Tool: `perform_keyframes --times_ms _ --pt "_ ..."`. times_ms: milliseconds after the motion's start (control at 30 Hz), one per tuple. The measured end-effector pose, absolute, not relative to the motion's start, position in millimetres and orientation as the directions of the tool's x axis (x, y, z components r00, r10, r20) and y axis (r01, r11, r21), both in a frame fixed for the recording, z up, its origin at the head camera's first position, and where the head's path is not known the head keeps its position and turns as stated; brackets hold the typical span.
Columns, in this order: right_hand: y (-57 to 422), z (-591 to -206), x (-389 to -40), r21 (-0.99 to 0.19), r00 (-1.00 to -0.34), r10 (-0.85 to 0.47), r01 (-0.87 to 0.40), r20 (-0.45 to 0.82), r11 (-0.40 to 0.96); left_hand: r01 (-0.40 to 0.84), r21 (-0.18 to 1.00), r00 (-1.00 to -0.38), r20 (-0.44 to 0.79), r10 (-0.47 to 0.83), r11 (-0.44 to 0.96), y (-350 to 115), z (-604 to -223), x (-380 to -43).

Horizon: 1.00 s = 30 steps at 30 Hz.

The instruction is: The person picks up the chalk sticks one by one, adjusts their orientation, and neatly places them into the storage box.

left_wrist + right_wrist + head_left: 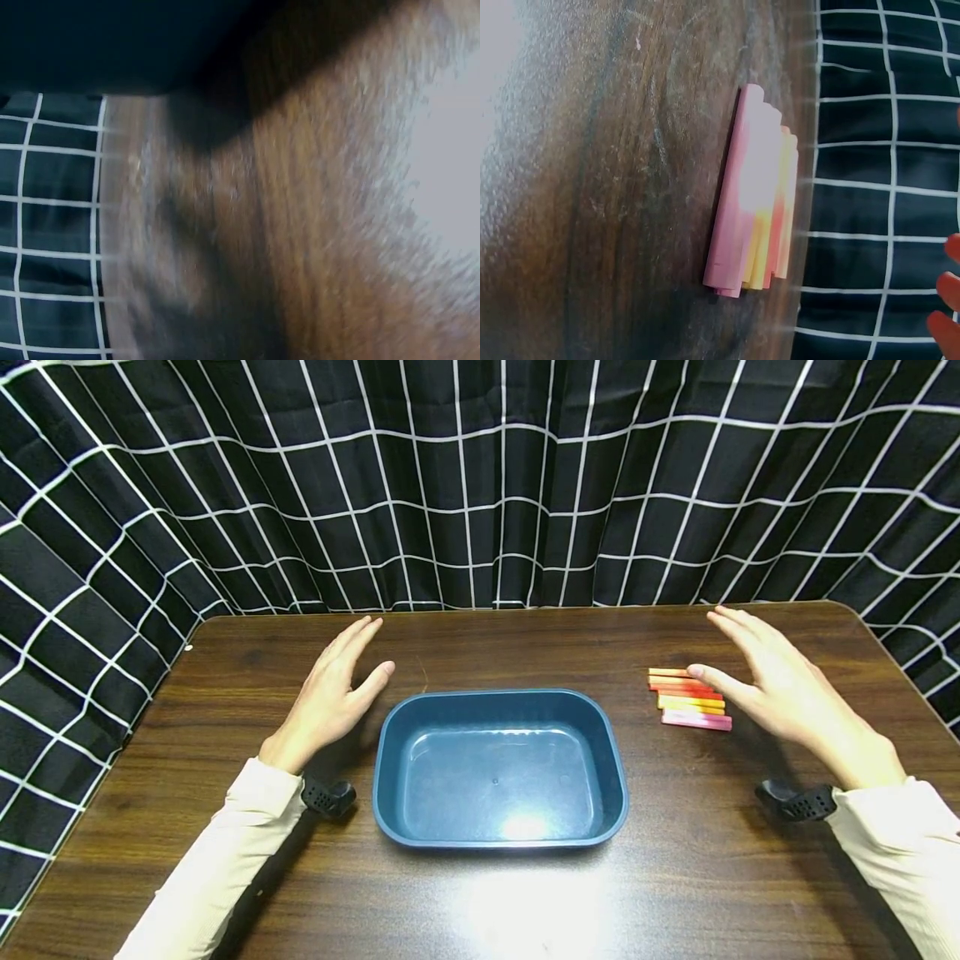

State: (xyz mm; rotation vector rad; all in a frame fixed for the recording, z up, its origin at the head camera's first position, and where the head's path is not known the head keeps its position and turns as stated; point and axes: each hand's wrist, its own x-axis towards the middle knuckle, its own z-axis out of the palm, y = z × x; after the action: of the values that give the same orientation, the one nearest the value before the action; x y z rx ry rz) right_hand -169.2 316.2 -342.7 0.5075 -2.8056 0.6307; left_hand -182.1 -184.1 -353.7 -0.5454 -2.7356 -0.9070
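Your left hand (324,700), left of a blue rectangular plastic tub (495,777), and right hand (791,693), beside slim pink, yellow, orange sticks (690,702), have straight fingers.

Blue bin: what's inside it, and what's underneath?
Inside the blue bin, only its own bare floor shows. It stands on the wooden table; the patch directly beneath is covered, so I can't tell whether anything lies there.

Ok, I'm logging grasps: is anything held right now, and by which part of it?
Nothing is held: the left hand, fingers extended, is beside the blue bin; the right hand, fingers also extended, is near the colored sticks.
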Motion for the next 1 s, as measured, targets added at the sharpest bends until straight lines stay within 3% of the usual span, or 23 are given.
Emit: perform_keyframes --times_ms 467,767,1000 --pt "313 -345 -154 -0.433 -0.928 -0.273 -0.362 0.255 0.826 0.428 0.611 -0.904 0.307 0.298 0.666 -180 -358 -168" --pt "313 -359 -150 -0.423 -0.889 -0.311 -0.437 0.335 0.794 0.426 0.629 -0.904 0.280 0.322 0.650 -177 -361 -159" --pt "312 -360 -147 -0.469 -0.923 -0.281 -0.377 0.263 0.798 0.414 0.661 -0.909 0.261 0.326 0.626 -175 -361 -151"
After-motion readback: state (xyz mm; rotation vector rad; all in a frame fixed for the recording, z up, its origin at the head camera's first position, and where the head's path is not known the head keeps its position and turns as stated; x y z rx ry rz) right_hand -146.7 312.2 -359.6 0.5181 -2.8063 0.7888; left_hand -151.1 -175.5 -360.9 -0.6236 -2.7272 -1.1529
